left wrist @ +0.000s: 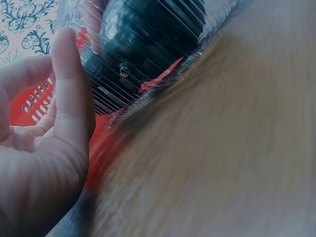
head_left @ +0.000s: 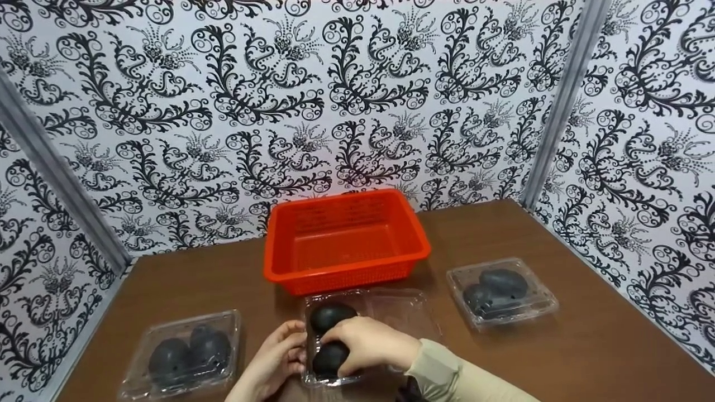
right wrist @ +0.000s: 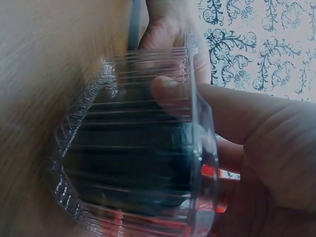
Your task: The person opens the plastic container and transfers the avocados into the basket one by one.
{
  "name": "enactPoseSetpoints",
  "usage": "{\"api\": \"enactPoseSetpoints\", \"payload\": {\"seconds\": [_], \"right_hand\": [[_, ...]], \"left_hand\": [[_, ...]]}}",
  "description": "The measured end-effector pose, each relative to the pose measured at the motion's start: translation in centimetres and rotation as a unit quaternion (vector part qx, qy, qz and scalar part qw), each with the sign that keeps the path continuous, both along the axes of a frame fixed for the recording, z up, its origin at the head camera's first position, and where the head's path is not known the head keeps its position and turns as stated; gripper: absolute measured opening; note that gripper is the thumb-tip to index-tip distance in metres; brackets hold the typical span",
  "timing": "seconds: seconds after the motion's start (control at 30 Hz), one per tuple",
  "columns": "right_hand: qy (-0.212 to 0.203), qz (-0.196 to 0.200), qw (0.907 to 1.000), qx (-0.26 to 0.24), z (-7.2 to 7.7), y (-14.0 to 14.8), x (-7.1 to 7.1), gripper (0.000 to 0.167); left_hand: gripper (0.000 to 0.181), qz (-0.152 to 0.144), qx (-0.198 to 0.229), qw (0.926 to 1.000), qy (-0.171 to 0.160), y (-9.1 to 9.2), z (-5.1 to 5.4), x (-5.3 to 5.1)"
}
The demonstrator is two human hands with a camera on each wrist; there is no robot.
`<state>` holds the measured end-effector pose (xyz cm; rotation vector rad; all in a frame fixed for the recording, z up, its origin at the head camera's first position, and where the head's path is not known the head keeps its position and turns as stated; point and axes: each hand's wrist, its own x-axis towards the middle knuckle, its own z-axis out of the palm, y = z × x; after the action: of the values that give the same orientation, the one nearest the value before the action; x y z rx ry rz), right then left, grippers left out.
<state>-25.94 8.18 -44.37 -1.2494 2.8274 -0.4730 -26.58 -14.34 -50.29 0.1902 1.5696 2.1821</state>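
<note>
An opened clear plastic clamshell box (head_left: 399, 312) lies in front of the orange basket, its lid folded out to the right. Two dark avocados are in its left half: one farther back (head_left: 330, 317), the other nearer (head_left: 328, 360). My right hand (head_left: 377, 341) reaches in from above and grips the nearer avocado, thumb at its near side. In the right wrist view, the thumb (right wrist: 170, 91) shows behind the ribbed clear wall. My left hand (head_left: 275, 357) rests against the box's left side, its thumb (left wrist: 71, 84) straight beside the wall.
The orange plastic basket (head_left: 346, 268) stands behind the box. Closed clear boxes with dark avocados sit at left (head_left: 187, 354) and right (head_left: 503, 290) on the brown table (head_left: 592, 335). Patterned wall panels (head_left: 357, 111) enclose the back and sides.
</note>
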Motion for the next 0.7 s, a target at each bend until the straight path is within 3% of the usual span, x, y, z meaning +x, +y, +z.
{"api": "enactPoseSetpoints", "payload": {"seconds": [0.23, 0.7], "right_hand": [[0.004, 0.019, 0.9998, -0.010, 0.08, -0.07, 0.13, 0.052], [0.000, 0.003, 0.9998, -0.022, 0.01, 0.24, 0.36, 0.053]], "left_hand": [[0.014, -0.001, 0.008, 0.9999, 0.006, -0.26, -0.09, 0.15], [0.015, 0.013, 0.011, 0.9997, 0.016, 0.31, -0.33, -0.06]]}}
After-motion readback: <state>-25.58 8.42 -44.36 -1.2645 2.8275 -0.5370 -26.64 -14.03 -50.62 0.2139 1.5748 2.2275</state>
